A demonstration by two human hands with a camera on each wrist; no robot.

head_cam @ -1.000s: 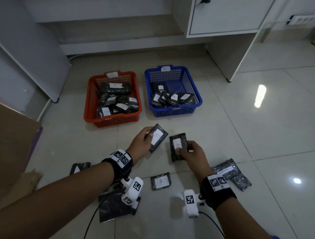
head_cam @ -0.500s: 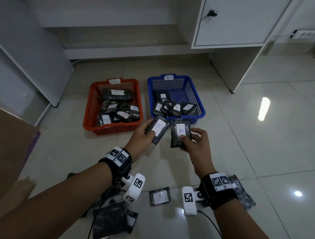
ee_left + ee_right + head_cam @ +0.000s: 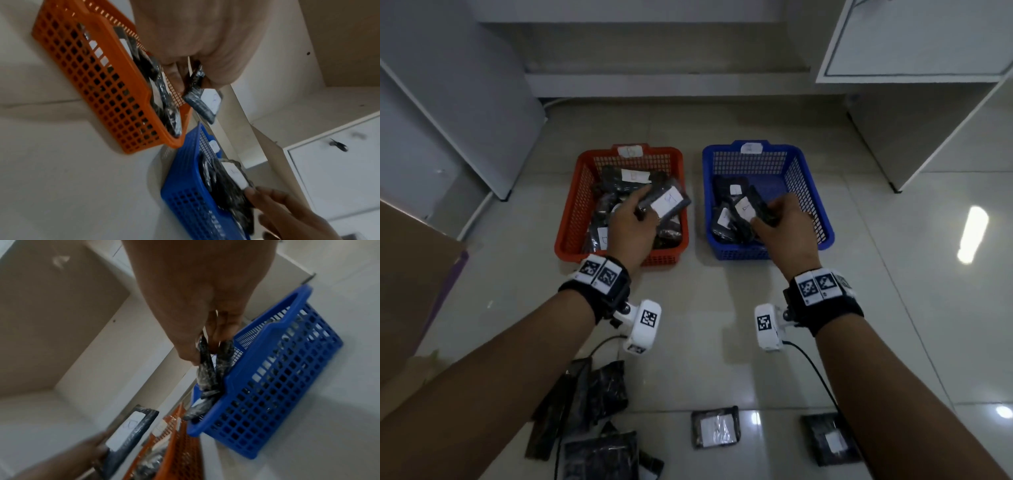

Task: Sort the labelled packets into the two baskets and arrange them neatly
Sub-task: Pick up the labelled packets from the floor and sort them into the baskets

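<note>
Both packets over baskets now.

Orange basket (image 3: 571,205), landmark: left hand (image 3: 631,228) pinches B packet (image 3: 666,202) above its right half. Lower flat, label up, onto pile.

Blue basket (image 3: 822,209), right of orange: right hand (image 3: 787,229) grips A packet (image 3: 751,210) inside; tuck against row.

Half second ago, both packets short of baskets.

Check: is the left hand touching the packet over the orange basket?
Touching. The head view shows the left hand pinching the packet above the orange basket.
</note>
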